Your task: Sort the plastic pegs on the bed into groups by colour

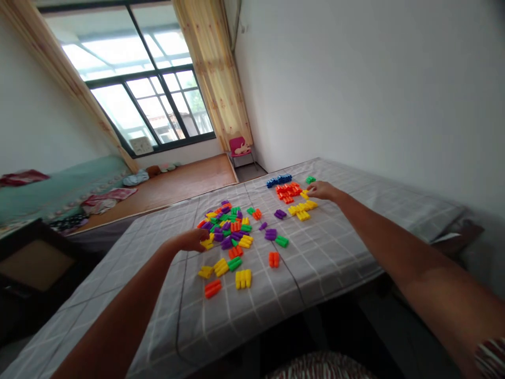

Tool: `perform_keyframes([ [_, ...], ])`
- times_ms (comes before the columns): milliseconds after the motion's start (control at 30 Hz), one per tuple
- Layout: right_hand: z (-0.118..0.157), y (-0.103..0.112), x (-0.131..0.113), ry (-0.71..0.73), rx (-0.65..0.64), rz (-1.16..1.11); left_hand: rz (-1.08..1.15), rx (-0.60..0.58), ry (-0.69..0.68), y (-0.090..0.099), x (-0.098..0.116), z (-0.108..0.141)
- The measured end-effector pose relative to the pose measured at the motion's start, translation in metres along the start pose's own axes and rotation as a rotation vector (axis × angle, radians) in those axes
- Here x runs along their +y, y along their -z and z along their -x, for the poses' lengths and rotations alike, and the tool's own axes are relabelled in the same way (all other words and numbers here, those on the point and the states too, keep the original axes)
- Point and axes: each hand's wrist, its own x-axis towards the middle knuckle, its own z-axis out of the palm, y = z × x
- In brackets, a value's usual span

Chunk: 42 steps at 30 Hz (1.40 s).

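Note:
My left hand (192,240) is closed on a yellow block (208,242) at the left edge of a mixed pile of purple, green, orange and yellow blocks (226,227). Over at the right, my right hand (321,190) pinches another yellow block (304,193), just above a group of yellow blocks (302,209). Behind that group lie orange blocks (288,192) and a row of dark blue blocks (279,180). A green block (310,179) rests just beyond my right hand.
Loose blocks lie near the front, among them a yellow one (243,279) and an orange one (273,259), on the grey checked tablecloth (331,258). Beyond the table are a low wooden platform (197,179) and a pink chair (238,145). A wall borders the right.

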Motion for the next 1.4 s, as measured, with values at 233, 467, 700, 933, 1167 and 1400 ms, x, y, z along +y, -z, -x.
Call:
perform_keyframes([
  [233,-0.013,-0.024,0.028,-0.07,-0.13,0.046,0.078,0.229,-0.143,0.001,0.078,-0.035],
  [467,-0.022,-0.036,0.036,0.001,-0.145,0.164,0.087,0.41,-0.252,-0.036,0.22,-0.098],
  [700,-0.019,-0.041,0.045,0.097,-0.1,0.097,0.023,0.417,-0.183,-0.05,0.288,-0.153],
  [933,-0.027,-0.04,0.051,0.191,-0.167,0.054,-0.006,0.289,-0.146,-0.065,0.292,-0.165],
  [1167,-0.042,-0.036,0.067,0.373,-0.212,-0.102,0.001,0.281,-0.182,-0.07,0.289,-0.167],
  [1400,-0.044,-0.053,0.085,0.344,-0.305,-0.353,0.085,0.242,-0.17,-0.068,0.29,-0.164],
])
